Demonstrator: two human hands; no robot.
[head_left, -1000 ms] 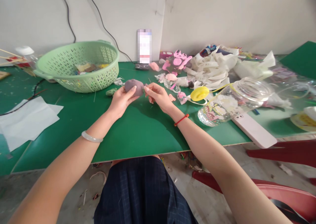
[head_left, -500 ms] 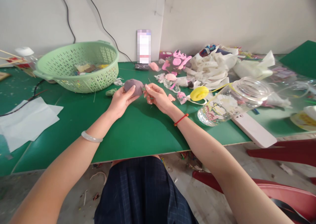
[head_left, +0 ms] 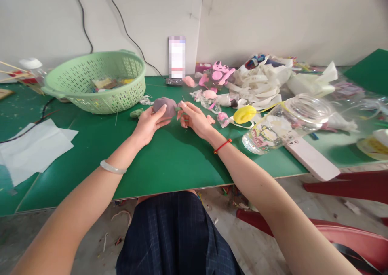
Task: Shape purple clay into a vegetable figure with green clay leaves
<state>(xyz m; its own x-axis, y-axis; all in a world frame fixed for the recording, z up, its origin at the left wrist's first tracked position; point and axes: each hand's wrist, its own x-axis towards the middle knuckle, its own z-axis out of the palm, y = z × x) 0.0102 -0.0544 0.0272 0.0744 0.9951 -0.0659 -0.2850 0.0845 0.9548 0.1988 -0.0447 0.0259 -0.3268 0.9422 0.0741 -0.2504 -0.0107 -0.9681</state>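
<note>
My left hand (head_left: 148,125) is closed around a greyish-purple lump of modelling clay (head_left: 164,107), thumb on its near side. At the lump's right edge, the fingertips of my right hand (head_left: 192,117) are pinched around a small green piece of clay (head_left: 178,108). The green piece is mostly covered by the fingers, and I cannot tell whether it is fixed to the lump. Both hands are just above the green tabletop (head_left: 169,157). Left of my left hand lies a separate lump of green clay (head_left: 136,113).
A green plastic basket (head_left: 100,99) stands back left, white sheets (head_left: 39,149) before it. A phone (head_left: 176,58) leans on the wall. To the right are a pink clay figure (head_left: 218,75), white strips (head_left: 260,81), a clear bottle (head_left: 279,125) lying over, and a pale phone (head_left: 315,161).
Hardly anything differs. The purple lump has shifted very slightly to the right in the left hand, and the right fingers remain pinched at its edge.
</note>
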